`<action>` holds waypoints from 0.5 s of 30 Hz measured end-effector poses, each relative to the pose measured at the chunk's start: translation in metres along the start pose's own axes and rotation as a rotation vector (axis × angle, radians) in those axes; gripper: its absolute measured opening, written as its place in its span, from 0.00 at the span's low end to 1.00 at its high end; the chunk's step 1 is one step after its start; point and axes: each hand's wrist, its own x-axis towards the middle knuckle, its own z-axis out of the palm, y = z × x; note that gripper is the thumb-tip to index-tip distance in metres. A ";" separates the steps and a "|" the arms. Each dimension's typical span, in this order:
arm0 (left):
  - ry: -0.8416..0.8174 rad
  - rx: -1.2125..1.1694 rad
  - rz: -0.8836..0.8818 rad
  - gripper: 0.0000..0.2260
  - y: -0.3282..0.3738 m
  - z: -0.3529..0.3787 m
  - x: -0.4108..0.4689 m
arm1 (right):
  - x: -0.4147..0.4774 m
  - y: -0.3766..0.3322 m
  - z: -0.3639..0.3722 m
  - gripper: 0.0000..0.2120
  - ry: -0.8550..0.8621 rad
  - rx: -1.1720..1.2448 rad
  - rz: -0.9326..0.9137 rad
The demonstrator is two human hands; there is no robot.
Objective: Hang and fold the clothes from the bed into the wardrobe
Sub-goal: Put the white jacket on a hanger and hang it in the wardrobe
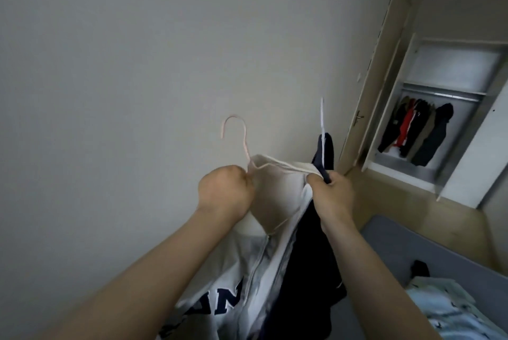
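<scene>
I hold a white zip jacket (275, 196) with navy letters up in front of a plain wall. My left hand (225, 194) grips the neck of a pink wire hanger (236, 130) that sits inside the jacket's collar. My right hand (332, 194) pinches the collar's right edge together with a navy garment (308, 265), which hangs from a white hanger (322, 119). The open wardrobe (439, 125) stands at the right, with several dark and red clothes (417, 133) on its rail. The bed (412, 251) lies at the lower right.
A light blue patterned cloth (450, 309) and a small black item (420, 268) lie on the grey bed. A wardrobe door (382, 86) stands open towards the wall. Wooden floor (398, 207) runs between the bed and the wardrobe.
</scene>
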 end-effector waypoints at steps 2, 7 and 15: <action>-0.042 -0.088 -0.010 0.17 0.005 0.011 0.008 | -0.009 -0.005 0.022 0.08 -0.050 0.000 -0.014; -0.034 -0.315 -0.127 0.18 -0.030 0.031 0.037 | 0.001 0.003 0.040 0.10 -0.113 0.028 0.029; 0.066 -0.462 -0.319 0.23 -0.046 0.061 0.094 | 0.032 0.034 0.083 0.12 -0.227 0.000 0.007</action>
